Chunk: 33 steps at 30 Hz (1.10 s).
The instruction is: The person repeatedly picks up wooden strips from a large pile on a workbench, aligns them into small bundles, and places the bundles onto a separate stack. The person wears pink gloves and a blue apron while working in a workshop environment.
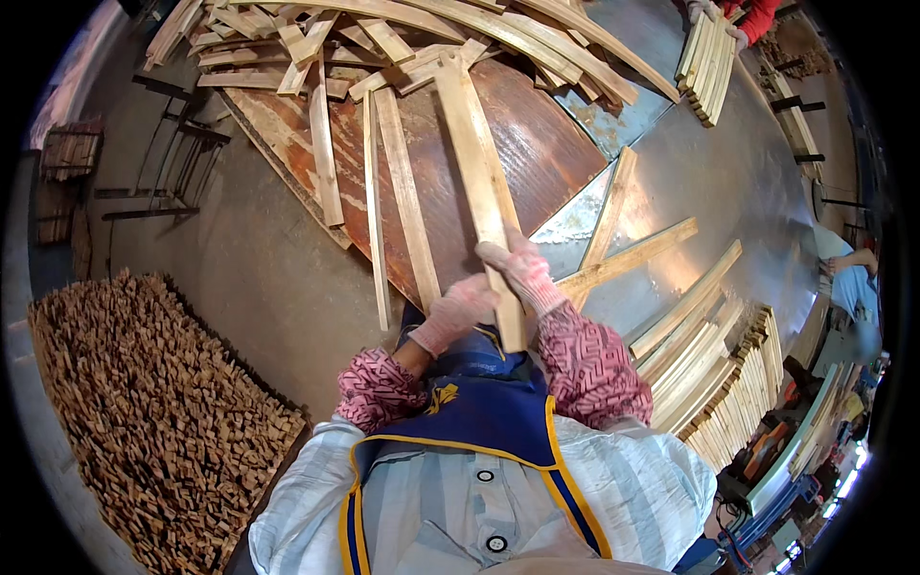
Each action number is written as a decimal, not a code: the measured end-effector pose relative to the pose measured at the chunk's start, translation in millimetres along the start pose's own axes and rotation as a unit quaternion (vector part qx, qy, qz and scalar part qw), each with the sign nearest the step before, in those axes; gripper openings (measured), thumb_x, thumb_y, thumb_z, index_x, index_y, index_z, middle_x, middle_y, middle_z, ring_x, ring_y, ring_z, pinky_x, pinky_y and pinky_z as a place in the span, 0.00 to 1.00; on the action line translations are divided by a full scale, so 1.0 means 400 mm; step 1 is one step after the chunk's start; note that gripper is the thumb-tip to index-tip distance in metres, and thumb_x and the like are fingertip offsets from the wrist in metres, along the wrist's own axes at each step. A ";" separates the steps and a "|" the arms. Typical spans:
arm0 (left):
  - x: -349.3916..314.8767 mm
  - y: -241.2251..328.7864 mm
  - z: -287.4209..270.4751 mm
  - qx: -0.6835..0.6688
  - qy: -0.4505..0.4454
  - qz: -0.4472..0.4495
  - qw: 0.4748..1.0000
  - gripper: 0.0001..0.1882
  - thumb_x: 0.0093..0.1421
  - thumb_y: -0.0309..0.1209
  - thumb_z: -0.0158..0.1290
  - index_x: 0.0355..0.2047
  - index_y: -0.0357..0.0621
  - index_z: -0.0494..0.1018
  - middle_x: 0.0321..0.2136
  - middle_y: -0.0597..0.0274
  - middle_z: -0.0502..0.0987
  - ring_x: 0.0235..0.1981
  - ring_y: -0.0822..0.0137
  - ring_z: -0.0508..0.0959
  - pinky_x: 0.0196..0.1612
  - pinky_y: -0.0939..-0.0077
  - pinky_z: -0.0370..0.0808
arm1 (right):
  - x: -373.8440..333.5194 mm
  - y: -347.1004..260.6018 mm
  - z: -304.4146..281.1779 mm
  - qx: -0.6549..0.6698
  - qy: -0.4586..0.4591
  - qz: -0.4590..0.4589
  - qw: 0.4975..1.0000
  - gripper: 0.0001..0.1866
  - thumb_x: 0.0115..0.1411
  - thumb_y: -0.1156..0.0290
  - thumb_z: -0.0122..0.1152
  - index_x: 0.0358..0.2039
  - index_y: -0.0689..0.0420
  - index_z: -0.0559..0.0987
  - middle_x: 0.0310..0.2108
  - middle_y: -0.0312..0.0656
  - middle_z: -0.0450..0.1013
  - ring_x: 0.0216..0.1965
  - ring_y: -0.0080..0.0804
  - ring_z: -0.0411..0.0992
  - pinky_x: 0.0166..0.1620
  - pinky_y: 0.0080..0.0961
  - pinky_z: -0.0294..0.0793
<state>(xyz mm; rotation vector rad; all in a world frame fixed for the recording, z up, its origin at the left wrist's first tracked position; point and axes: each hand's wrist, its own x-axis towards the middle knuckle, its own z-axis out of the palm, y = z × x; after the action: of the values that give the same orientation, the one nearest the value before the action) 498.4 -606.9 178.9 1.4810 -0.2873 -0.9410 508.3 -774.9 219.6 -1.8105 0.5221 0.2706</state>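
The right hand (522, 273) grips a long plank (479, 153) by its right edge, close to its near end. The left hand (458, 311) is at the plank's left edge; I cannot tell whether it is closed on it. The plank points away over a brown board (565, 144), its far end beside a heap of slats (402, 24). The board's left edge slants nearer toward the apron (489, 407), with two loose slats (407, 192) crossing it. Beyond that edge, grey floor (259, 240) gives room, as far as a mass of short sticks (163, 422). Right, bare metal tabletop (738, 182) stretches between two crossed slats (637, 249) and a co-worker's bundle (707, 67). The apron bears a small yellow emblem (443, 397), too small to make out.
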 end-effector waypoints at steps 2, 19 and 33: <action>0.016 0.038 -0.016 0.350 -0.042 0.005 0.936 0.20 0.63 0.44 0.47 0.47 0.42 0.72 0.38 0.53 0.77 0.43 0.58 0.77 0.49 0.66 0.72 | 0.051 0.042 0.008 -0.054 -0.049 0.039 0.997 0.32 0.54 0.50 0.62 0.54 0.55 0.71 0.39 0.57 0.75 0.43 0.52 0.74 0.47 0.39 0.71; -0.196 0.072 -0.292 0.212 0.404 -0.100 0.884 0.17 0.57 0.38 0.56 0.46 0.49 0.76 0.33 0.60 0.81 0.31 0.68 0.79 0.38 0.71 0.75 | 0.188 -0.002 -0.061 -0.382 0.100 0.008 0.919 0.38 0.55 0.58 0.65 0.63 0.56 0.62 0.53 0.55 0.71 0.52 0.47 0.72 0.55 0.37 0.72; -0.254 -0.003 -0.316 0.049 0.370 0.016 0.928 0.17 0.56 0.29 0.58 0.47 0.38 0.75 0.34 0.59 0.80 0.34 0.71 0.77 0.41 0.76 0.74 | 0.035 0.163 0.089 0.629 -0.178 0.129 0.746 0.24 0.55 0.80 0.45 0.54 0.66 0.67 0.44 0.50 0.71 0.40 0.44 0.74 0.46 0.44 0.78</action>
<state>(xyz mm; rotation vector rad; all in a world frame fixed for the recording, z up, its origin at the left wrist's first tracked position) 521.1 -447.9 199.1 1.8053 0.1989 -0.2905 492.2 -758.7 147.6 -0.3331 0.4804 0.3232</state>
